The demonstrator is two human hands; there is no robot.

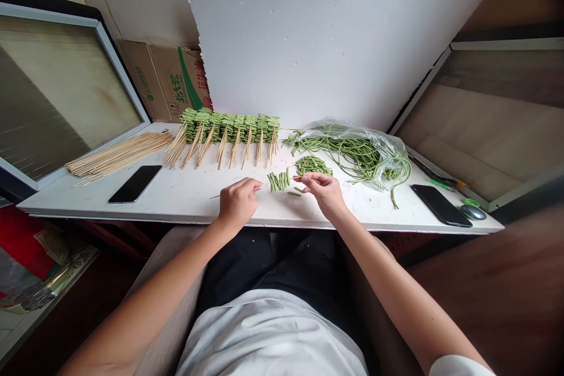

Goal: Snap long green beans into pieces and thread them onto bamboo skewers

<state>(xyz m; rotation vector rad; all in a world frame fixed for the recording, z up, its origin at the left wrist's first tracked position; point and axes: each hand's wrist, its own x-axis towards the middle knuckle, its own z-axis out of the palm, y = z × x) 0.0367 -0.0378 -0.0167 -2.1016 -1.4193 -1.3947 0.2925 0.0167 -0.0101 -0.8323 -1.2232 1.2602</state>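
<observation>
My left hand [238, 202] rests at the white table's [176, 200] front edge, its fingers pinched on a thin bamboo skewer [215, 196] that sticks out to the left. My right hand [324, 192] pinches a short, thin cut bean piece [297, 178]. Between the hands lies a small bunch of cut green beans [278, 181]. Just behind it is a heap of cut beans [314, 165]. Long uncut beans spill from a clear plastic bag [352, 150] on the right. Along the back stands a row of bean-filled skewers [231, 129].
A bundle of loose bamboo skewers [118, 155] and a black phone [134, 184] lie at the table's left. Another phone [440, 205], a green-handled tool [440, 182] and a grey round object [473, 212] lie right. A white foam board [317, 47] and a cardboard box [165, 82] stand behind.
</observation>
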